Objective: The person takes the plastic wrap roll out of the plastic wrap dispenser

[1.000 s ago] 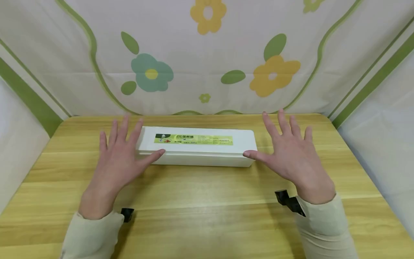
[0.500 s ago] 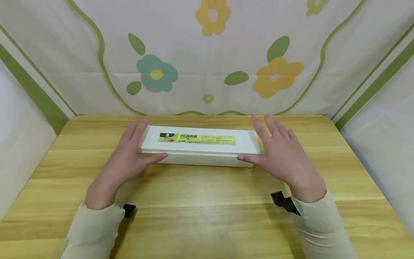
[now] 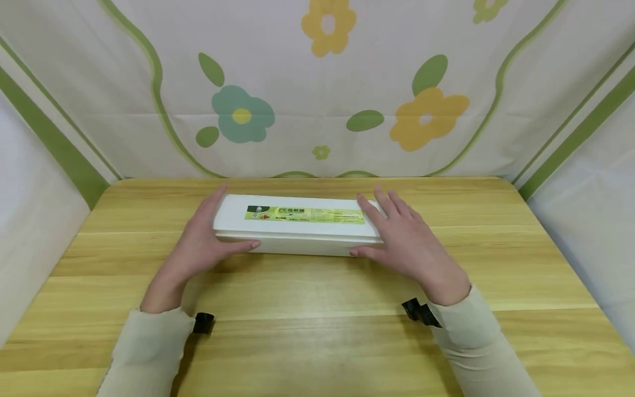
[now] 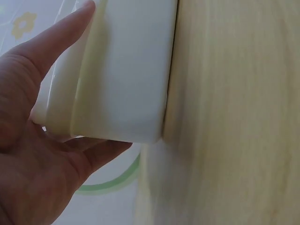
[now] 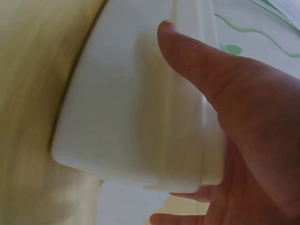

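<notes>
The left hand [image 3: 198, 237] spans the 9 o'clock end of a long white box [image 3: 292, 228], thumb well parted from the fingers. Its thumb [image 3: 242, 246] is almost straight, points to 3 o'clock and lies along the near side; its fingers point to 1 o'clock, past the end. In the left wrist view the tip of the thumb is by the lid's edge, and the fingers [image 4: 110, 152] run straight behind the box.

The right hand [image 3: 405, 245] is at the 3 o'clock end, its fingers spread wide and fairly straight. They fan towards 10 and 11 o'clock, over the lid [image 3: 230, 215] and the end of a green label [image 3: 322, 215], while the thumb [image 3: 367, 252] points to 9 o'clock across the near side. In the right wrist view two fingertips [image 5: 176, 219] show beyond the end. I cannot tell how firmly either hand touches the box.

The box sits flat on the table [image 3: 307, 331], towards 12 o'clock, its length running from 9 to 3. Behind it, at 12 o'clock, hangs a flowered cloth [image 3: 297, 94]. Pale sleeves [image 3: 149, 342] cover both forearms, at 7 and 5 o'clock.
</notes>
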A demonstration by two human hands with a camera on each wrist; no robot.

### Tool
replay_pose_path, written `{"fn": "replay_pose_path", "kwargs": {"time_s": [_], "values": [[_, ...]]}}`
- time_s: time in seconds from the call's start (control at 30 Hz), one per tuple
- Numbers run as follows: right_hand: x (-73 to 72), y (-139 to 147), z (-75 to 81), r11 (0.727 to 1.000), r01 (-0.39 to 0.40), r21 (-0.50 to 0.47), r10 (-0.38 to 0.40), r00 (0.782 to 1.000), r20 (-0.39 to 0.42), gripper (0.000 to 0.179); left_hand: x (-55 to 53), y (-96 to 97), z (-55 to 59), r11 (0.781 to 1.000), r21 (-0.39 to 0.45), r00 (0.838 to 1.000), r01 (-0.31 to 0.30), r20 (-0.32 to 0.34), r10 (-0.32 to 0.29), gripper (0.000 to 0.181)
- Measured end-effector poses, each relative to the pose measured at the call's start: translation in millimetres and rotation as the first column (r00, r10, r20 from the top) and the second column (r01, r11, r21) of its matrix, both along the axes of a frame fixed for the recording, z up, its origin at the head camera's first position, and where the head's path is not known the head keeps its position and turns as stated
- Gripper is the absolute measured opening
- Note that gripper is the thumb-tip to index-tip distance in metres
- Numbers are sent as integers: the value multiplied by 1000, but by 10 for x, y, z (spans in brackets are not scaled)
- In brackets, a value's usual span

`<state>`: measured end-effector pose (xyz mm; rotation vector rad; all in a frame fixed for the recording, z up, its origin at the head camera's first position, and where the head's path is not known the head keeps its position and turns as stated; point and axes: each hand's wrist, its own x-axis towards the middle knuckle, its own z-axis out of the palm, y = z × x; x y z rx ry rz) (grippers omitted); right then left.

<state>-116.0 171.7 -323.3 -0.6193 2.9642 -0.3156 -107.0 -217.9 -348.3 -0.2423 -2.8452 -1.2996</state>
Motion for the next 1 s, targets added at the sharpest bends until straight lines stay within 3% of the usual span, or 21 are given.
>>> {"fn": "replay_pose_path", "kwargs": {"time_s": [0.5, 0.77, 1.0], "values": [[-7, -8, -95, 999, -45, 5, 45, 996, -82, 105, -33, -143, -164, 984, 170, 989, -53, 144, 28, 135], [-14, -19, -119, 998, -46, -50, 44, 998, -45, 104, -66, -218, -220, 960, 278, 983, -34, 183, -19, 135], [-14, -18, -123, 997, -48, -61, 46, 998, -37, 103, -90, -275, -277, 954, 297, 974, -45, 224, -23, 117]]}}
